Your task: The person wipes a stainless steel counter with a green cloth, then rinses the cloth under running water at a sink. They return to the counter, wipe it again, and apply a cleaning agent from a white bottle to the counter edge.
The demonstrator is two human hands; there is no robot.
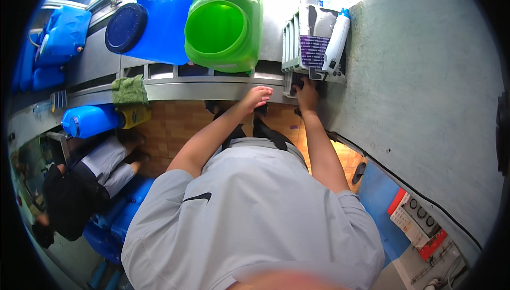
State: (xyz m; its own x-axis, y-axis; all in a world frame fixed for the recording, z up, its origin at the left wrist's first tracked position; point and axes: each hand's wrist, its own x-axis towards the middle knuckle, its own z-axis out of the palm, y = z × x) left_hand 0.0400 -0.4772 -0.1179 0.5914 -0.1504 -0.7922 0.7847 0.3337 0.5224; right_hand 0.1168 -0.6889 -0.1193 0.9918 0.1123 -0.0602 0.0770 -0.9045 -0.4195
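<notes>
My left hand rests on the front edge of a steel counter, fingers apart and holding nothing. My right hand reaches to the near edge of a grey plastic crate standing on the counter. Its fingers curl at a small dark part there, and the fingertips are hidden. A white bottle with a blue cap leans in the crate beside a purple-printed packet. My grey shirt fills the lower middle of the view.
A green jug with a wide open mouth and a blue jug with a dark cap stand on the counter. A green cloth hangs over its edge. Another person sits at lower left among blue containers. A grey wall is on the right.
</notes>
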